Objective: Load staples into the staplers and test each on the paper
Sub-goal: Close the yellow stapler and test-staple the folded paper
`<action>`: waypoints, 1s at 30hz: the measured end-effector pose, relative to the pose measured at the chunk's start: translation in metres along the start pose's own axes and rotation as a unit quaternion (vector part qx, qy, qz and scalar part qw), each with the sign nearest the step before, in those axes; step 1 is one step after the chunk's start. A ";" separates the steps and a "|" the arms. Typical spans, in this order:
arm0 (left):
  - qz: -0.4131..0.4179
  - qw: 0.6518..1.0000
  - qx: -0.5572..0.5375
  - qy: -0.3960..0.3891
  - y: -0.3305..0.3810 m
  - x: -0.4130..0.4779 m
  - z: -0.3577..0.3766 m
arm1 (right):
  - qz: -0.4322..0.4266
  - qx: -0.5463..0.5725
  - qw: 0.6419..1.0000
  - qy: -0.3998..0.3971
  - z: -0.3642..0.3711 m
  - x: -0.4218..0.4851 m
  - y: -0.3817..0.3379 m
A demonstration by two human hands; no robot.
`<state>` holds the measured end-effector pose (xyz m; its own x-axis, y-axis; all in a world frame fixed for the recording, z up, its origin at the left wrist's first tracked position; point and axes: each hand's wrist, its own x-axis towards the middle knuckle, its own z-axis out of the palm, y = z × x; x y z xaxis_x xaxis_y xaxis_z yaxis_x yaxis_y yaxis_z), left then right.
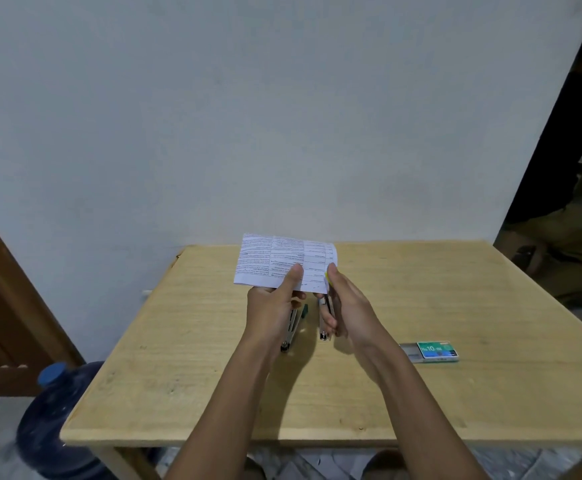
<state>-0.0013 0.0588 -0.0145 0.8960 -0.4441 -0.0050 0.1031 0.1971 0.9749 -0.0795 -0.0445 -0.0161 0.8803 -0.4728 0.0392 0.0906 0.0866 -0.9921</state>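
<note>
- Above the middle of the desk [456, 289], nearer its far edge, the paper [275, 258] is held up in the air. The yellow-tipped stapler [326, 315] has its nose at the sheet's right edge.
- The bite sits very close to that edge. If the sheet slides left as the squeeze comes, the staple may catch only the margin, or miss and drop loose.
- The paper is held at one spot only, so I'd expect it to buckle or twist under the press and leave a crooked, half-closed staple.
- The right thumb lies close beside the stapler's mouth, where a slip could nip it.
- If the strip is badly seated the stapler could jam. From here I cannot tell whether it is loaded properly.
- The left hand [275, 299] pinches the paper's near edge, thumb on top.
- The right hand [348, 306] is curled round the yellow-tipped stapler, which is clear of the desk.
- The green-tipped stapler [292, 325] lies on the desk under the left hand, untouched.
- The box of staples [436, 351] sits well to the right of both hands, its tray slid partly out.
</note>
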 end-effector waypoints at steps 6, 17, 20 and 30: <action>-0.004 1.000 0.002 -0.008 0.000 -0.002 -0.002 | 0.025 0.009 0.999 0.021 -0.002 -0.001 0.003; -0.010 1.000 -0.004 -0.015 0.000 -0.004 -0.004 | 0.034 0.040 0.998 0.033 0.000 0.001 0.007; -0.011 1.000 0.004 -0.018 -0.001 -0.004 -0.005 | 0.031 0.032 0.998 0.038 0.001 0.002 0.007; -0.023 0.999 -0.023 -0.025 -0.004 -0.001 -0.008 | 0.054 -0.008 0.998 0.036 0.001 -0.003 -0.002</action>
<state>0.0006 0.0658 -0.0204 0.8667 -0.4974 -0.0379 0.1648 0.2137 0.9629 -0.0818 -0.0418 -0.0143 0.8490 -0.5230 -0.0752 -0.0097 0.1268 -0.9919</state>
